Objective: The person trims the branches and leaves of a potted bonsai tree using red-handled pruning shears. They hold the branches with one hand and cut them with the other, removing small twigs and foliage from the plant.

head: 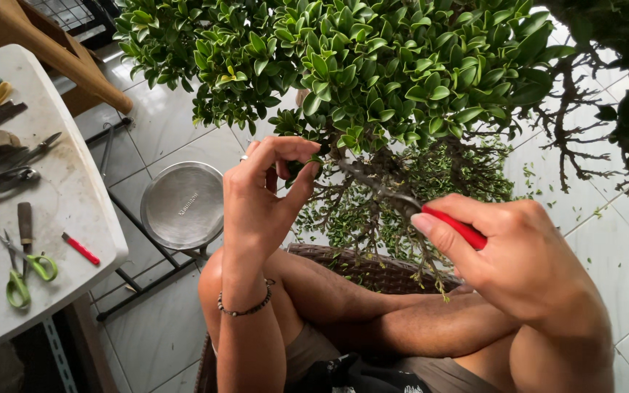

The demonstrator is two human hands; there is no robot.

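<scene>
One bonsai tree (pixel 373 65), dense with small glossy oval leaves, filling the upper middle of the view above bare, gnarled grey twigs. One white desk (pixel 74 196) with rounded corner at left, scuffed and stained. One pale tiled floor (pixel 606 240), glossy, flecked with clipped green leaf bits. One round metal bowl (pixel 182 205), brushed and shallow, resting on a dark wire rack just beside the desk. Two hands: left hand (pixel 260 196) raised, thumb and fingertips pinched closed on a leaf tip at the lower edge of the foliage, a beaded bracelet (pixel 245 307) around the wrist; right hand (pixel 518 255) clenched around one red-handled cutter (pixel 453 224), its dark metal tip reaching in among the thin branches under the canopy. On the desk, one pair of green-handled scissors (pixel 27 273), one small red-handled tool (pixel 80 248), one brown-handled tool (pixel 25 222), several dark metal shears and pliers (pixel 1 175) laid in a cluster, exact count unclear.
</scene>
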